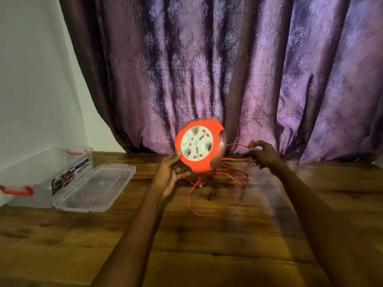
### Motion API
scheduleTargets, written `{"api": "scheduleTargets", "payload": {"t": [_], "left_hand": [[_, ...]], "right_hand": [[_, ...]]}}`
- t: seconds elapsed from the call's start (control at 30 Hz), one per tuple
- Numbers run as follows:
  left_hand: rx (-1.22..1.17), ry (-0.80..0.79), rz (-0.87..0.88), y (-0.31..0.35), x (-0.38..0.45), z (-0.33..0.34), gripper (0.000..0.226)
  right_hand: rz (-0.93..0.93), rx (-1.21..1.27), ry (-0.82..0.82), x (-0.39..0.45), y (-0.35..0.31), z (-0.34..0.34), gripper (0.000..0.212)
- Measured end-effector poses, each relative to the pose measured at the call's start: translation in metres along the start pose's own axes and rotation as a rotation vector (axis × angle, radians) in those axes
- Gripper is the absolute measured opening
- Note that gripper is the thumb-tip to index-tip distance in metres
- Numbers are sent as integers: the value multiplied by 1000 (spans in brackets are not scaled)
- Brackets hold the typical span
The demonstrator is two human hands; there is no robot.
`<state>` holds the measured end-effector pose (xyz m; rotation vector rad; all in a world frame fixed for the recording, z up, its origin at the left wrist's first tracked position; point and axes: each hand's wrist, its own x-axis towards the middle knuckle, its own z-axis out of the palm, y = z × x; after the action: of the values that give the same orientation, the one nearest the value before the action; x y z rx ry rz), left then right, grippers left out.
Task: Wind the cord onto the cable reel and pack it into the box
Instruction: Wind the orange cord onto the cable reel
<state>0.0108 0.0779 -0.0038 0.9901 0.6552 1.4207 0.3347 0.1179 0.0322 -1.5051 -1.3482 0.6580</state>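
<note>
1. Centrally, the cable reel [200,149] stands on edge at the far side of the wooden table [228,245], its white socket face turned toward the camera, right in front of the curtain [228,69].
2. The left hand [169,175] holds the reel at its lower left rim, thumb against the orange edge and fingers reaching beneath it.
3. The right hand [264,154], just to the right of the reel, has its fingers curled round a strand of the cord [219,189], which runs taut from the hand to the reel's side.
4. Most of the cord lies unwound in loose loops on the table below and in front of the reel, between the two forearms.
5. The reel is a round orange plastic disc with a white hub and a clear outer flange; the cord is thin and red-orange.
6. The table shows dark, glossy wood grain; the curtain is purple, heavily folded, with a damask pattern.
7. At the left, well apart from the hands, sits the box [45,175], clear plastic with red latches and a printed label, uncovered.
8. Its clear lid [95,188] lies flat on the table, touching the box's right side.
9. A pale wall [31,79] rises behind the box.
</note>
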Motion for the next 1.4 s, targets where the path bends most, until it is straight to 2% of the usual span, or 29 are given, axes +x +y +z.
{"api": "scheduleTargets", "payload": {"t": [0.13, 0.23, 0.3, 0.4, 0.5, 0.6, 0.7, 0.87, 0.97, 1.03, 1.13, 1.23, 1.3, 1.4], "left_hand": [[-115, 125, -64, 13, -2, -16, 15], [-174, 181, -78, 19, -3, -23, 15], [-185, 205, -78, 21, -3, -27, 15], [-186, 237, -74, 24, -3, -30, 16], [-182, 255, -75, 24, -4, -32, 16], [-180, 269, -83, 24, -4, -34, 16], [-172, 269, -93, 22, -3, -34, 16], [-118, 253, -106, 16, -1, -33, 16], [-84, 235, -109, 11, 2, -29, 13], [-53, 220, -106, 6, 4, -27, 12], [24, 159, -64, -1, 6, -23, 12], [66, 145, -8, -12, 6, -14, 3], [82, 174, 26, -21, 6, -6, 10], [123, 187, 77, -32, 7, 4, 14]], "right_hand": [[-88, 19, -118, -32, -4, 27, 20], [-171, 1, -271, -48, -7, 50, 17], [-219, -81, -383, -53, -5, 62, 14], [-273, -319, -455, -51, 0, 66, 13], [-308, -702, -403, -43, 12, 49, 21], [-251, -818, -333, -35, 27, 27, 16], [-192, -831, -212, -25, 36, 6, 14], [-102, -869, 55, -14, 42, -7, 29], [-110, -799, -2, -13, 29, 1, 29], [-148, -647, 5, -16, 15, 8, 21], [-276, -418, 115, -27, -5, 22, 13], [-530, -318, 208, -43, -27, 38, 14], [-764, -374, 235, -51, -43, 46, 18], [-1055, -644, 163, -59, -56, 57, 29]]}}
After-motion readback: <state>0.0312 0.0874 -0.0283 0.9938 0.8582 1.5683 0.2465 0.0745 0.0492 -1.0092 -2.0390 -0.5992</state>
